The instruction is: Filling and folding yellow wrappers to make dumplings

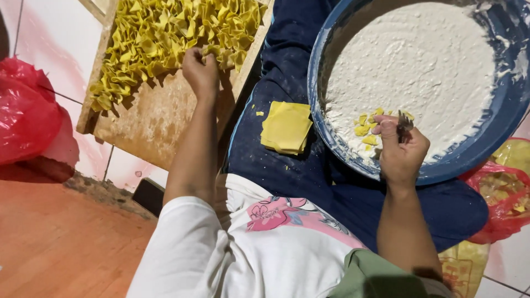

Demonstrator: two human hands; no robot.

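Over the wooden tray, we are seeing the left hand reaching out at full stretch, its fingers curling shut around one of the folded yellow dough pieces at the near edge of the heap. The heap of folded yellow dough pieces is filling the far part of that tray, crowding edge to edge, while the near part of the board is showing bare, floury wood.

Now across to the right hand: it is closing in a fist around a small metal fork, thumb pressing along the handle, and the tines are poking up just above the knuckles. That hand is resting on the near rim of the large round blue plastic basin, which is sitting tilted on the lap. Inside the basin we are looking at a wide bed of pale white paste, with a few yellow scraps of dough lying in it right beside the fork hand.

Between the two arms, a small stack of flat square yellow wrappers is lying on the dark blue trouser leg, just beside the basin and touching neither hand. A red plastic bag is sitting off to the left, well apart from the tray.
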